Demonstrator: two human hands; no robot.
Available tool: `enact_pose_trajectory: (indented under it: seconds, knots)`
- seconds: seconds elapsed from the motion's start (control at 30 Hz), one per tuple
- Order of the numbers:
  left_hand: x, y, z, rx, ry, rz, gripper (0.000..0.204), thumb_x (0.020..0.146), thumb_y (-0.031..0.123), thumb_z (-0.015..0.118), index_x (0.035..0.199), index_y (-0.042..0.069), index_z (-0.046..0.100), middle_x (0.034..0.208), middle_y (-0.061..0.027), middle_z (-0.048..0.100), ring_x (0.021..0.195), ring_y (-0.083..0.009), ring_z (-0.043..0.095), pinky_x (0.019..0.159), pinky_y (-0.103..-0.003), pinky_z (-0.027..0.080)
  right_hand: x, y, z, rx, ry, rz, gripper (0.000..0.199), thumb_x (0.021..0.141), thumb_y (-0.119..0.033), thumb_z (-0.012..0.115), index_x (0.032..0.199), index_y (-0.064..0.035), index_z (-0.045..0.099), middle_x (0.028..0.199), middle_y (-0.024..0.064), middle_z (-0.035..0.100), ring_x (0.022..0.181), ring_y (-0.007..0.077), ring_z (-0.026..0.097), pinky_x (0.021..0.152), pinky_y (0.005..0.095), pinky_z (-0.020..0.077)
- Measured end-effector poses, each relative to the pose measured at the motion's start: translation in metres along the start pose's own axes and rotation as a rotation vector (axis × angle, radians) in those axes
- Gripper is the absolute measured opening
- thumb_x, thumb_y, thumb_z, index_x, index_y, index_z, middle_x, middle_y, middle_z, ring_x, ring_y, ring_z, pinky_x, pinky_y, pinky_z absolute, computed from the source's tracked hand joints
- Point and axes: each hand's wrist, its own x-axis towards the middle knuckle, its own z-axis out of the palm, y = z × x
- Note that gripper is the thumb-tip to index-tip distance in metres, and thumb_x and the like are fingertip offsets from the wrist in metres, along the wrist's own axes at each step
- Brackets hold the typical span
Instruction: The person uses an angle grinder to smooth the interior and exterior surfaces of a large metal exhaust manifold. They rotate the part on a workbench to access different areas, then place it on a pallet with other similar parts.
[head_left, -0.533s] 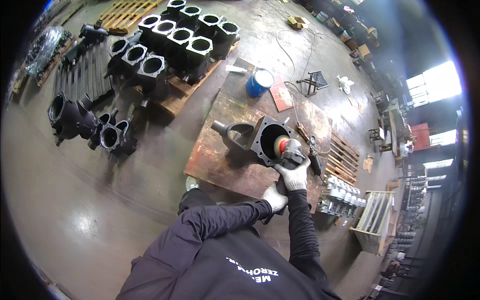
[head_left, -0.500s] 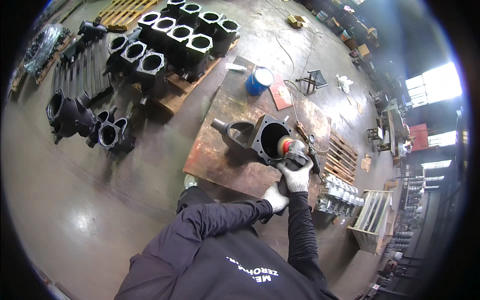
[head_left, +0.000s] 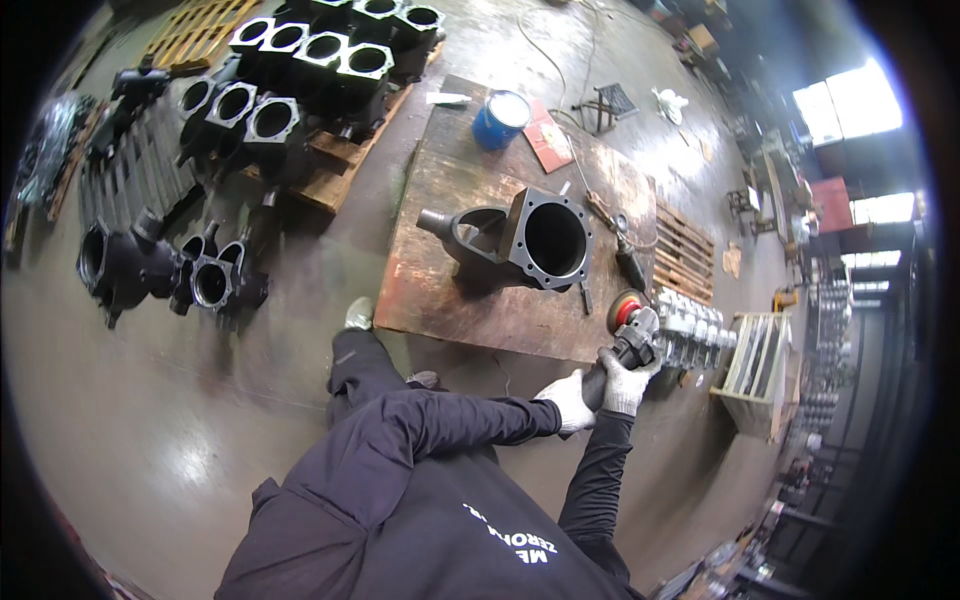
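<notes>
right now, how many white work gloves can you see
2: one on the left hand, holding the rear of the grinder; one on the right hand, nearer its red disc. Others could be hidden in the blurry background.

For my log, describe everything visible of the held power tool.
The power tool has a metal-looking grey head, dark handle and red disc. It slants away and rightward, at the table's near right corner. The left hand grips the handle, the right hand nearer the head. Whether it spins is unclear.
</notes>
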Motion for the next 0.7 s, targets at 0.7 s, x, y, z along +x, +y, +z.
enact_pose_trajectory:
  seconds: [0.7]
  knots:
    - [-0.028,-0.008,-0.176,0.275,-0.484,0.000,0.080,0.072,0.035,0.072,0.136,-0.004,0.042,0.089,-0.0225,0.071,0.078,-0.0352,0.072,0.074,-0.043,0.057,-0.089,-0.062,0.103,0.126,0.480,0.448,0.102,0.064,-0.004,0.086,0.144,0.0011,0.023,0.136,0.0223,0.044,0.123,0.0307,0.052,0.104,0.0449,0.0470]
